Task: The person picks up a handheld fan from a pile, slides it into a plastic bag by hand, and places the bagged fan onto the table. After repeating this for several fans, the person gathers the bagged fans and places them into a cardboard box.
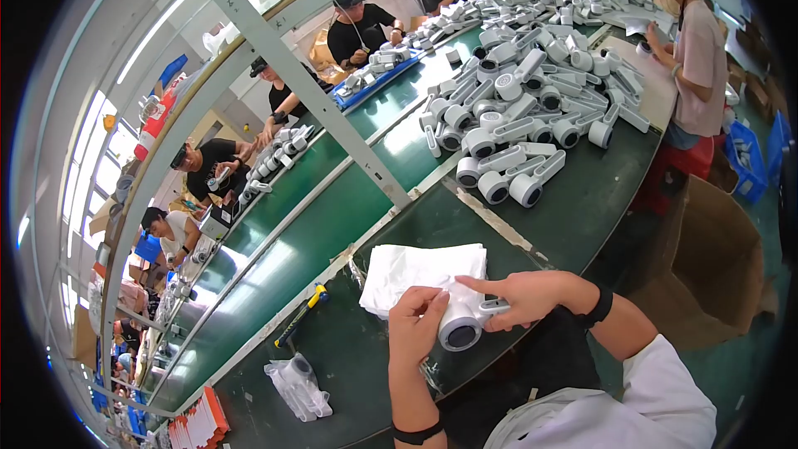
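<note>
Between my hands is a white handheld device with a round drum-shaped head and a dark disc on its end. My left hand is closed at the left side of the head, thumb and fingers pinched together. On the other side, my right hand grips the device by its short handle, index finger stretched over the top. Just beyond lies a stack of thin white bags or sheets, partly covered by my fingers. Whether my left fingers also pinch a sheet is hard to make out.
A large heap of similar white devices covers the far table. Left of me lie a yellow-and-black tool, a bagged device and an orange box of papers. An open carton stands right. Co-workers sit along the green conveyor.
</note>
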Available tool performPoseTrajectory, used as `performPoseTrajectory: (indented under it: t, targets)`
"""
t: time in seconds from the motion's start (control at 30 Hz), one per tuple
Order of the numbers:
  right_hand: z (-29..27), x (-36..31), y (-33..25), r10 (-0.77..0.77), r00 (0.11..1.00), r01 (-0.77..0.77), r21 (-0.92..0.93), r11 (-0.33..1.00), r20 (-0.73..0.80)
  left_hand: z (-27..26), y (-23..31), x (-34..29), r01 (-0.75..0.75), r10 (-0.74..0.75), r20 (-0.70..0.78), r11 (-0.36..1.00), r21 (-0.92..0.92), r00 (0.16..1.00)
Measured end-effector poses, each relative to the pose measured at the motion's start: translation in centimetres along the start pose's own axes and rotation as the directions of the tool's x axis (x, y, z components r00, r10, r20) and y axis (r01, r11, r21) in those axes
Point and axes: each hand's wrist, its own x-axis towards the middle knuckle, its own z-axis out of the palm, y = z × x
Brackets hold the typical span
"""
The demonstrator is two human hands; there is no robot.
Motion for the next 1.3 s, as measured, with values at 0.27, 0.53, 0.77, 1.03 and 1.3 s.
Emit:
performPoseTrajectory:
  t: [0.27,0.53,0.77,1.03,1.3]
  targets:
    - [1.0,0.8,1.3,0.066,0.993,-0.058,0.083,0.995,-0.098,-0.1,0.4,-1.1,-0.001,0.008,-0.094,0.997,0.080,0.996]
    - [4.2,1.7,2.4,-0.014,0.858,-0.085,-0.169,0.982,-0.514,2.4,0.7,-2.2,-0.354,0.399,-0.009,0.823,0.445,0.917]
    - [6.0,2.2,3.0,0.105,0.905,0.208,0.646,0.735,-0.411,2.7,-0.9,-2.4,-0.533,0.654,-0.051,0.656,0.534,0.754]
    - [6.0,1.6,2.1,0.103,0.909,0.182,0.605,0.775,-0.404,2.8,-0.3,-2.1,-0.467,0.598,-0.138,0.732,0.496,0.790]
    - [5.8,1.8,2.5,0.074,0.936,0.222,0.740,0.635,-0.345,3.1,-0.8,-1.7,-0.479,0.622,-0.241,0.750,0.456,0.745]
